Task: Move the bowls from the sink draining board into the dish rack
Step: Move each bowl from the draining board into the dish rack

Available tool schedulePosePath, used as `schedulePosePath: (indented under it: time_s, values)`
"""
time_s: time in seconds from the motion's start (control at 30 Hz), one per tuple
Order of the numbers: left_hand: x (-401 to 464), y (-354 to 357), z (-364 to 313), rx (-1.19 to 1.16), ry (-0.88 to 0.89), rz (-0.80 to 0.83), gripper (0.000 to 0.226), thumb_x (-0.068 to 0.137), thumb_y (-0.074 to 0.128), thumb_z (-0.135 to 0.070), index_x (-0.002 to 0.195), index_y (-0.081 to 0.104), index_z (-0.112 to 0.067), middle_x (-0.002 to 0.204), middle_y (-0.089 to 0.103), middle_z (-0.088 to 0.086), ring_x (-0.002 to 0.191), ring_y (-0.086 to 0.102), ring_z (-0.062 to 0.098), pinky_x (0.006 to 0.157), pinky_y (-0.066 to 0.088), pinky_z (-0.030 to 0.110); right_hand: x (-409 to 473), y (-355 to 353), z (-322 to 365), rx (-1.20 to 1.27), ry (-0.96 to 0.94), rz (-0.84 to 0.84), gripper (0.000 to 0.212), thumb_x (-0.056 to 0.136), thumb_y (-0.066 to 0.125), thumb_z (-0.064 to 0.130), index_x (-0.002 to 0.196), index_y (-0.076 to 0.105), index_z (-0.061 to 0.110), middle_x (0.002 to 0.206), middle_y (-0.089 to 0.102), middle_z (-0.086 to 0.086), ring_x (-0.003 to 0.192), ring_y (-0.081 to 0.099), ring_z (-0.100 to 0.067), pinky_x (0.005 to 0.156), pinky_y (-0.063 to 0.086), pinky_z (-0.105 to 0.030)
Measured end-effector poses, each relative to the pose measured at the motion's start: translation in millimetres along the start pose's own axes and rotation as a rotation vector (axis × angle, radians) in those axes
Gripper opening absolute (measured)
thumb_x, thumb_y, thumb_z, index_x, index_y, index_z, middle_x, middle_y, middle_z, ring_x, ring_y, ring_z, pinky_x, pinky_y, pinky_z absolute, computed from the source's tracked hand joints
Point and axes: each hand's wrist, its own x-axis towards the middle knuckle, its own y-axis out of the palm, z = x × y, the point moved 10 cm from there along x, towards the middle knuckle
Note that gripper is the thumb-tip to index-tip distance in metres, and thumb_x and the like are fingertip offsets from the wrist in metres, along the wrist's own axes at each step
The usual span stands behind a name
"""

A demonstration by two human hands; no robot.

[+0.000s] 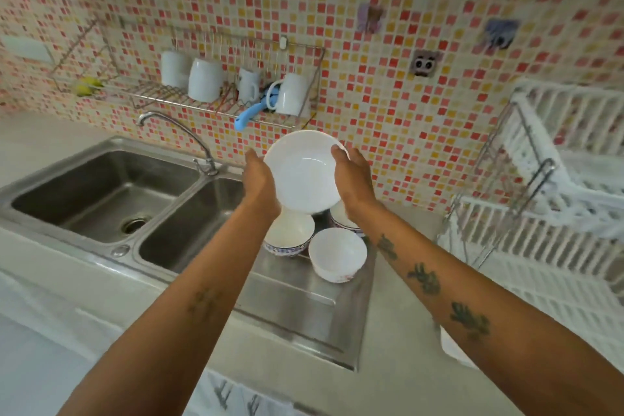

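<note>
A large white bowl [302, 172] is held up in the air above the steel draining board [297, 300], its inside tilted toward me. My left hand [258, 181] grips its left rim and my right hand [353, 179] grips its right rim. Below it three bowls stand on the board: a blue-patterned bowl [288, 235], a plain white bowl [337, 253], and a third bowl [341, 216] mostly hidden behind my right wrist. The white two-tier dish rack [540, 230] stands on the counter at the right.
A double steel sink [111, 199] with a curved tap [182, 135] lies at the left. A wire wall rack [216, 91] on the mosaic tiles holds white mugs and a blue-handled utensil. A wall socket [423, 64] sits to its right.
</note>
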Motion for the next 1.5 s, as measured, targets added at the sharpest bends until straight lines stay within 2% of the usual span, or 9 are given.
schedulePosePath:
  time_s: [0.17,0.33,0.57,0.77,1.07,1.2,1.37,1.43,1.5]
  values:
    - [-55,125,-20,0.028,0.003,0.293,0.034,0.1,0.032,-0.046,0.113,0.052,-0.022,0.101,0.065,0.004,0.092,0.062,0.027,0.084,0.055,0.042,-16,-113,88,0.027,-0.244,-0.186,0.042,0.098,0.039,0.035,0.135,0.049,0.019,0.133,0.049,0.003,0.11,0.05,-0.015,0.089,0.041,-0.031]
    - [-126,238,1,0.099,-0.019,0.652,0.052,0.096,0.028,-0.054,0.132,0.054,-0.027,0.125,0.063,0.011,0.108,0.062,0.038,0.079,0.057,0.051,-47,-232,132,0.025,-0.368,-0.391,0.023,0.097,0.043,0.029,0.105,0.061,0.016,0.093,0.056,0.005,0.078,0.049,-0.007,0.064,0.038,-0.026]
    - [-226,354,52,0.285,-0.048,1.044,0.052,0.091,0.038,-0.058,0.127,0.06,-0.027,0.127,0.064,0.011,0.112,0.062,0.04,0.08,0.055,0.056,-97,-374,138,0.063,-0.379,-0.624,0.015,0.095,0.047,0.025,0.094,0.061,0.018,0.083,0.053,0.007,0.079,0.049,-0.013,0.069,0.04,-0.028]
    - [-296,420,105,0.495,-0.185,1.238,0.06,0.081,0.053,-0.059,0.13,0.057,-0.025,0.133,0.058,0.017,0.115,0.059,0.045,0.084,0.053,0.06,-133,-473,127,0.141,-0.393,-0.775,0.025,0.092,0.054,0.023,0.067,0.055,0.023,0.074,0.049,0.005,0.075,0.045,-0.016,0.075,0.037,-0.034]
    - [-324,478,140,0.467,-0.119,1.256,0.063,0.084,0.054,-0.063,0.131,0.052,-0.02,0.122,0.057,0.017,0.104,0.062,0.039,0.075,0.059,0.053,-134,-547,115,0.01,-0.476,-0.724,0.019,0.097,0.043,0.031,0.084,0.056,0.03,0.1,0.052,0.002,0.091,0.047,-0.016,0.08,0.038,-0.035]
    - [-324,495,138,0.579,0.158,1.258,0.056,0.087,0.055,-0.058,0.129,0.049,-0.022,0.117,0.057,0.01,0.106,0.061,0.033,0.086,0.057,0.052,-123,-567,104,0.0,-0.448,-0.711,0.025,0.097,0.038,0.037,0.091,0.061,0.028,0.109,0.058,-0.004,0.097,0.053,-0.021,0.086,0.044,-0.042]
    - [-324,514,132,0.623,0.617,1.138,0.063,0.073,0.079,-0.046,0.121,0.045,-0.024,0.121,0.054,0.001,0.1,0.065,0.019,0.08,0.062,0.038,-102,-585,85,0.007,-0.361,-0.722,0.059,0.093,0.034,0.058,0.116,0.067,0.014,0.109,0.068,-0.006,0.098,0.063,-0.021,0.086,0.049,-0.035]
    - [-321,520,138,0.705,0.795,1.094,0.073,0.06,0.084,-0.053,0.116,0.044,-0.032,0.123,0.046,0.0,0.106,0.06,0.021,0.084,0.06,0.039,-94,-590,75,-0.075,-0.317,-0.724,0.069,0.083,0.037,0.071,0.102,0.071,0.014,0.105,0.071,-0.009,0.099,0.065,-0.027,0.09,0.049,-0.042]
    - [-321,525,147,0.779,0.932,1.066,0.074,0.055,0.087,-0.052,0.112,0.042,-0.038,0.125,0.041,-0.001,0.113,0.051,0.022,0.093,0.054,0.039,-93,-593,69,-0.168,-0.297,-0.758,0.067,0.085,0.038,0.068,0.08,0.063,0.006,0.083,0.066,-0.012,0.078,0.061,-0.027,0.076,0.044,-0.041]
